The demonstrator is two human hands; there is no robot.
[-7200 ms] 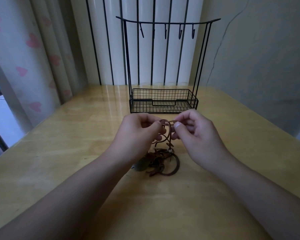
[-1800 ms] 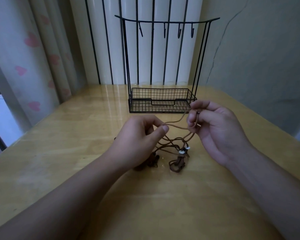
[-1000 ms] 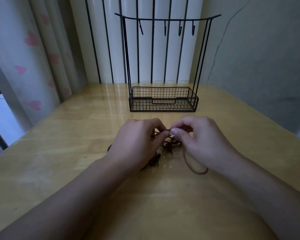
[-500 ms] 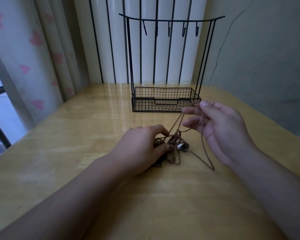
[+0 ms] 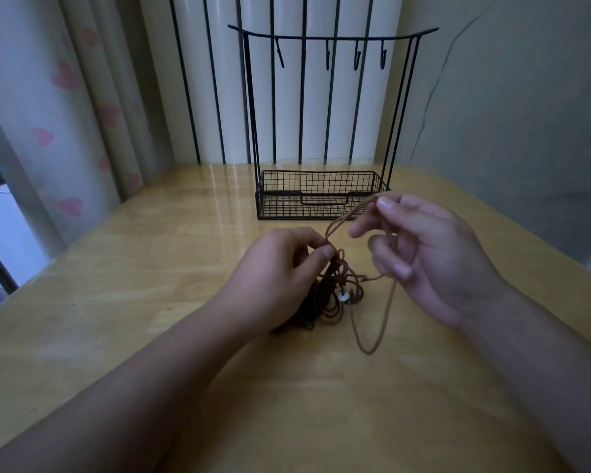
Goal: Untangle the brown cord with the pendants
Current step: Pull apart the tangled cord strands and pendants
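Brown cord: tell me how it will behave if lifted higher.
Probably floppy: the brown cord sags in a loose loop below the right hand. Likely light, since a fingertip pinch raises it. The tangle under the left hand may lift along too.

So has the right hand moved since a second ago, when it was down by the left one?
Yes. The right hand has lifted up and away, its fingers now level with the black wire basket, drawing a brown cord loop.

Your brown cord (image 5: 335,291) sits bunched in a dark tangle on the table, a white bead (image 5: 344,296) showing, one long loop trailing toward you.
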